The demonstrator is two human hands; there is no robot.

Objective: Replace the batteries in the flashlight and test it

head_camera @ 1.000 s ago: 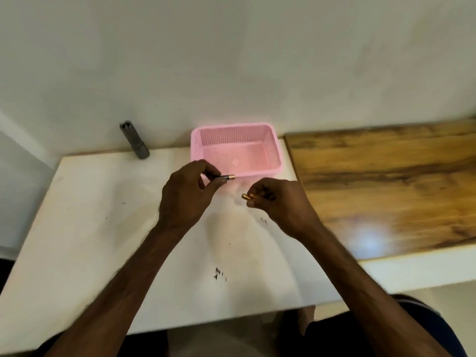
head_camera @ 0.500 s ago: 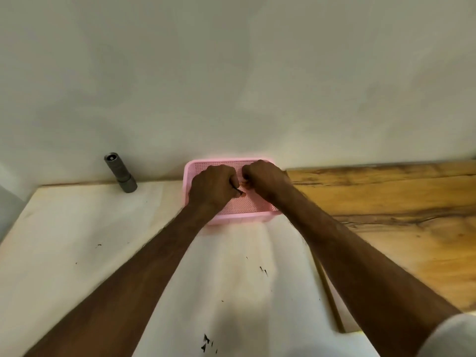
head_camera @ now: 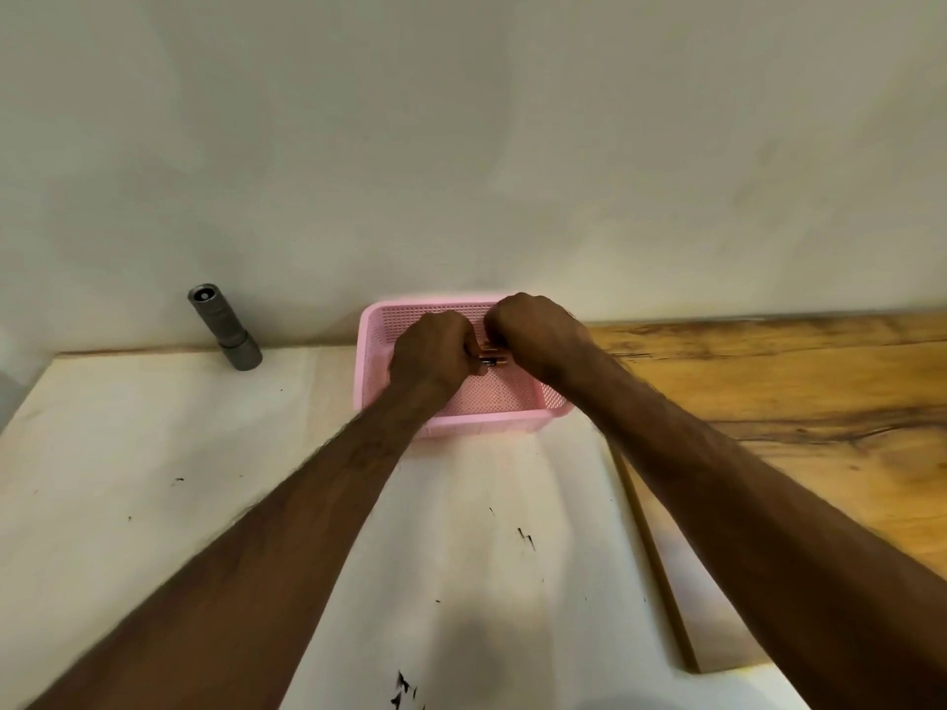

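1. Both hands were over the pink basket (head_camera: 369,351) at the back edge of the tabletop (head_camera: 153,504), close together.
2. The left hand (head_camera: 430,351) pinched a battery (head_camera: 493,360) lying left to right. The right hand (head_camera: 538,335) had curled fingers, but what it gripped could not be told.
3. The flashlight (head_camera: 225,327) stood on end at the back edge, lens up, well to the left of the basket. The left hand was nearer, so it was probably the one to reach.

Plain indoor room: white table (head_camera: 153,504), painted wall (head_camera: 461,146).
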